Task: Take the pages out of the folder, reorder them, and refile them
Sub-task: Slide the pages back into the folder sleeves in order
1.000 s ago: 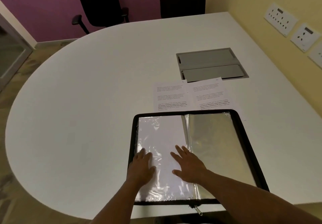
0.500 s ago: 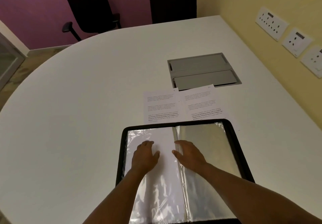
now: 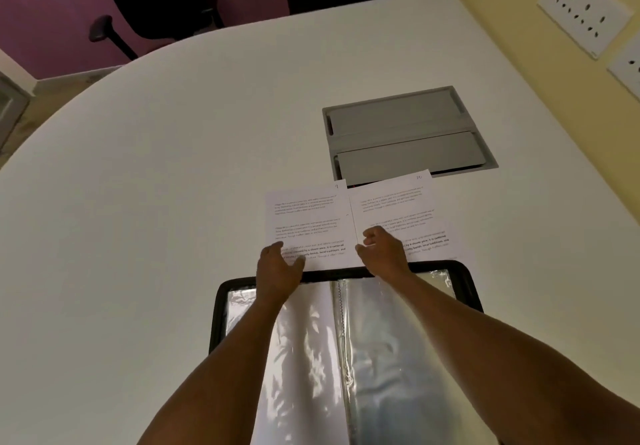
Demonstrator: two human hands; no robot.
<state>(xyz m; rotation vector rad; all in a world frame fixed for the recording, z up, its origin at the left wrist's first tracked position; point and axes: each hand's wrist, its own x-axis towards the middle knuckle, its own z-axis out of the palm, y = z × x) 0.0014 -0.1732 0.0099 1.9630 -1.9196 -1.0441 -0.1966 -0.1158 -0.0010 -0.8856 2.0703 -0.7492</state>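
Left hand (image 3: 278, 264) lies at the near left corner of the left printed page (image 3: 308, 225), fingers curled over the page's edge, thumb out along its near edge; it appears to grip that page, though the underside of the fingers is hidden. The page lies flat on the white table (image 3: 156, 185), text upside down to the wearer. Just right of that grip, touching edge to edge, lies the right printed page (image 3: 398, 209), its far edge overlapping the grey cable hatch (image 3: 405, 133) set in the tabletop. Right hand (image 3: 382, 252) sits at this page's near left corner, fingers curled, pinching the paper's edge. Directly below both grips, under the wrists, the black zip folder (image 3: 464, 282) lies open, its clear plastic sleeves (image 3: 391, 358) shiny and spread either side of the spine. Far right of the hands, wall sockets (image 3: 585, 10) on the yellow wall.
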